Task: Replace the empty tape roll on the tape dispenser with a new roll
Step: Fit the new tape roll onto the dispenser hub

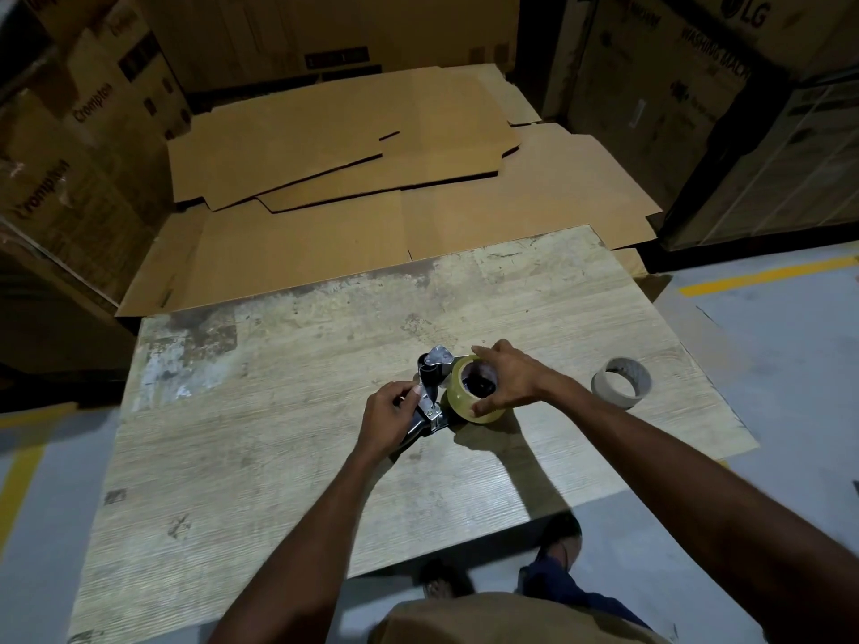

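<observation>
Head view: a person stands at a worn table (260,457).
Tape dispenser (430,397): lies on the table, near the middle.
Left hand (388,422): wrapped around the dispenser's handle.
New roll (472,392): sits on the dispenser.
Right hand (509,378): fingers grip the new roll from above.
Empty roll (621,382): on the table, off to the right, apart from the hands.
Cardboard sheets (353,169): lie flat behind the table.
</observation>
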### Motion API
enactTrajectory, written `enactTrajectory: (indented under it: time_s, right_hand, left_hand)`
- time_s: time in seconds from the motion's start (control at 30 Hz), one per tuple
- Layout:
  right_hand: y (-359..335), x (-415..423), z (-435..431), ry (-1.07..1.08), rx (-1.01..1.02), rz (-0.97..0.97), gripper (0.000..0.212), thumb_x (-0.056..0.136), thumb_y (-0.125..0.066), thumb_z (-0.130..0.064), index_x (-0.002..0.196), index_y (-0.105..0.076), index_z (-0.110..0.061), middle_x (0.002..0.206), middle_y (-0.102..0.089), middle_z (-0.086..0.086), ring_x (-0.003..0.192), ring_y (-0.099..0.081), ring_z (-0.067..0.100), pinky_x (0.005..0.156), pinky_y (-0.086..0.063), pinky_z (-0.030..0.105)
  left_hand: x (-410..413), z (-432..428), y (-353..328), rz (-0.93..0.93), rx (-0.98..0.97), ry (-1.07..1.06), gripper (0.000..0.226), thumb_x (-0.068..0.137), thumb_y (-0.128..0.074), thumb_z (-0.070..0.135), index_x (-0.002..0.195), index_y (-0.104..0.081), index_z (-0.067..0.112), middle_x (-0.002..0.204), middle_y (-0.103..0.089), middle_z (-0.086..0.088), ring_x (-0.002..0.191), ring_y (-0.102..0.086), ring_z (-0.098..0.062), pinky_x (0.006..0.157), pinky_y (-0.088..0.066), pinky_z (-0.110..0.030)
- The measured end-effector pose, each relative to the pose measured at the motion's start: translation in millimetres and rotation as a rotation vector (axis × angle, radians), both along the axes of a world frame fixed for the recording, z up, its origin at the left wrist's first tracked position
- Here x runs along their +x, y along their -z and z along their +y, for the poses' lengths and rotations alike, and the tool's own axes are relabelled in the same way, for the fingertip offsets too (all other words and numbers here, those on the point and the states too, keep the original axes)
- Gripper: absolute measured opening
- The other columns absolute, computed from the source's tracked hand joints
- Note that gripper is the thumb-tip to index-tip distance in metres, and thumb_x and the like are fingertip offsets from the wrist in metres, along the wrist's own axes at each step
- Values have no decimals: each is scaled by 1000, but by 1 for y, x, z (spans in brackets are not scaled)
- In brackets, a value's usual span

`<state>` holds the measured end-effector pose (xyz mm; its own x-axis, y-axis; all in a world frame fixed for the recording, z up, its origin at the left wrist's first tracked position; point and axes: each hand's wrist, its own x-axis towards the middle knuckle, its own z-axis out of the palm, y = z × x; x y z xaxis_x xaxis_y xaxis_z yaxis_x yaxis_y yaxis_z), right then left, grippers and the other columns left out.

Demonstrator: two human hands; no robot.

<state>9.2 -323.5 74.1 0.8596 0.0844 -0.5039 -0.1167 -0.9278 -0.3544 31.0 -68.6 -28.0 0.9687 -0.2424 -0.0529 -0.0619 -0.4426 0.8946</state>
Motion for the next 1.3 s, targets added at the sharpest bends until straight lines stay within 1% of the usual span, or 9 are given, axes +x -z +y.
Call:
enactTrajectory:
  time_s: [0.13, 0.33, 0.47, 0.63, 0.73, 0.83, 0.97, 1.1, 1.3]
  right_hand:
    - [-5, 3, 7, -31, -66, -31, 121, 62, -94, -52, 159, -28, -21, 149, -40, 12, 131, -51, 33, 100, -51, 40]
    - [-5, 0, 26, -39, -175, -132, 115, 52, -95, -58, 145, -42, -18, 136, -55, 8, 117, -57, 28, 93, -53, 39]
    - [-6, -2, 24, 52, -124, -137, 113, 49, -97, -56, 142, -45, -17, 133, -57, 9, 116, -58, 28, 91, -53, 38]
    - [-5, -6, 24, 104, -94, -130, 114, 48, -97, -59, 142, -46, -16, 131, -56, 12, 116, -57, 30, 91, -53, 37]
    - [-2, -11, 27, 165, -102, -131, 112, 50, -93, -66, 139, -48, -14, 129, -55, 14, 115, -57, 30, 90, -52, 37]
    - [1, -14, 30, 233, -99, -139, 109, 53, -91, -68, 135, -49, -11, 128, -53, 14, 116, -55, 30, 88, -50, 37]
    - [4, -14, 36, 300, -94, -134, 115, 51, -89, -73, 136, -48, -8, 128, -53, 15, 116, -54, 30, 90, -50, 36]
    - [2, -11, 34, 267, -93, -114, 112, 51, -91, -70, 135, -49, -9, 127, -52, 14, 115, -55, 30, 89, -50, 36]
    - [-3, -5, 31, 208, -91, -76, 112, 49, -94, -65, 137, -48, -13, 129, -53, 14, 116, -56, 31, 92, -52, 39]
  left_hand:
    - [-2, -2, 0, 9, 0, -25, 15, 101, -67, 29, 107, -78, 21, 99, -73, 12, 95, -65, 2, 79, -49, -17]
    - [-3, -3, 3, -22, 35, -41, 19, 100, -68, 29, 112, -79, 19, 95, -70, 15, 92, -63, 7, 75, -45, -11]
    - [-4, -2, 4, -30, 30, -43, 21, 100, -67, 29, 114, -79, 18, 95, -69, 15, 91, -63, 5, 73, -45, -11]
    - [-5, -3, 5, -54, 52, -45, 21, 101, -67, 29, 114, -79, 18, 93, -69, 13, 89, -63, 6, 68, -42, -5]
    - [-5, -4, 4, -53, 45, -52, 21, 100, -67, 30, 113, -79, 19, 92, -69, 15, 88, -63, 6, 69, -43, -7]
    - [-6, -3, 6, -66, 40, -48, 21, 100, -67, 30, 113, -80, 20, 88, -68, 12, 85, -63, 3, 70, -46, -17]
    - [-5, -4, 6, -50, 25, -57, 20, 100, -68, 31, 112, -80, 21, 85, -68, 9, 82, -63, -2, 68, -48, -23]
    - [-6, -4, 5, -41, 10, -54, 19, 100, -68, 30, 111, -81, 20, 82, -65, 9, 79, -62, 0, 65, -43, -13]
    - [-5, -3, 5, -20, -5, -43, 21, 101, -66, 34, 111, -81, 21, 86, -67, 5, 83, -63, -5, 69, -48, -27]
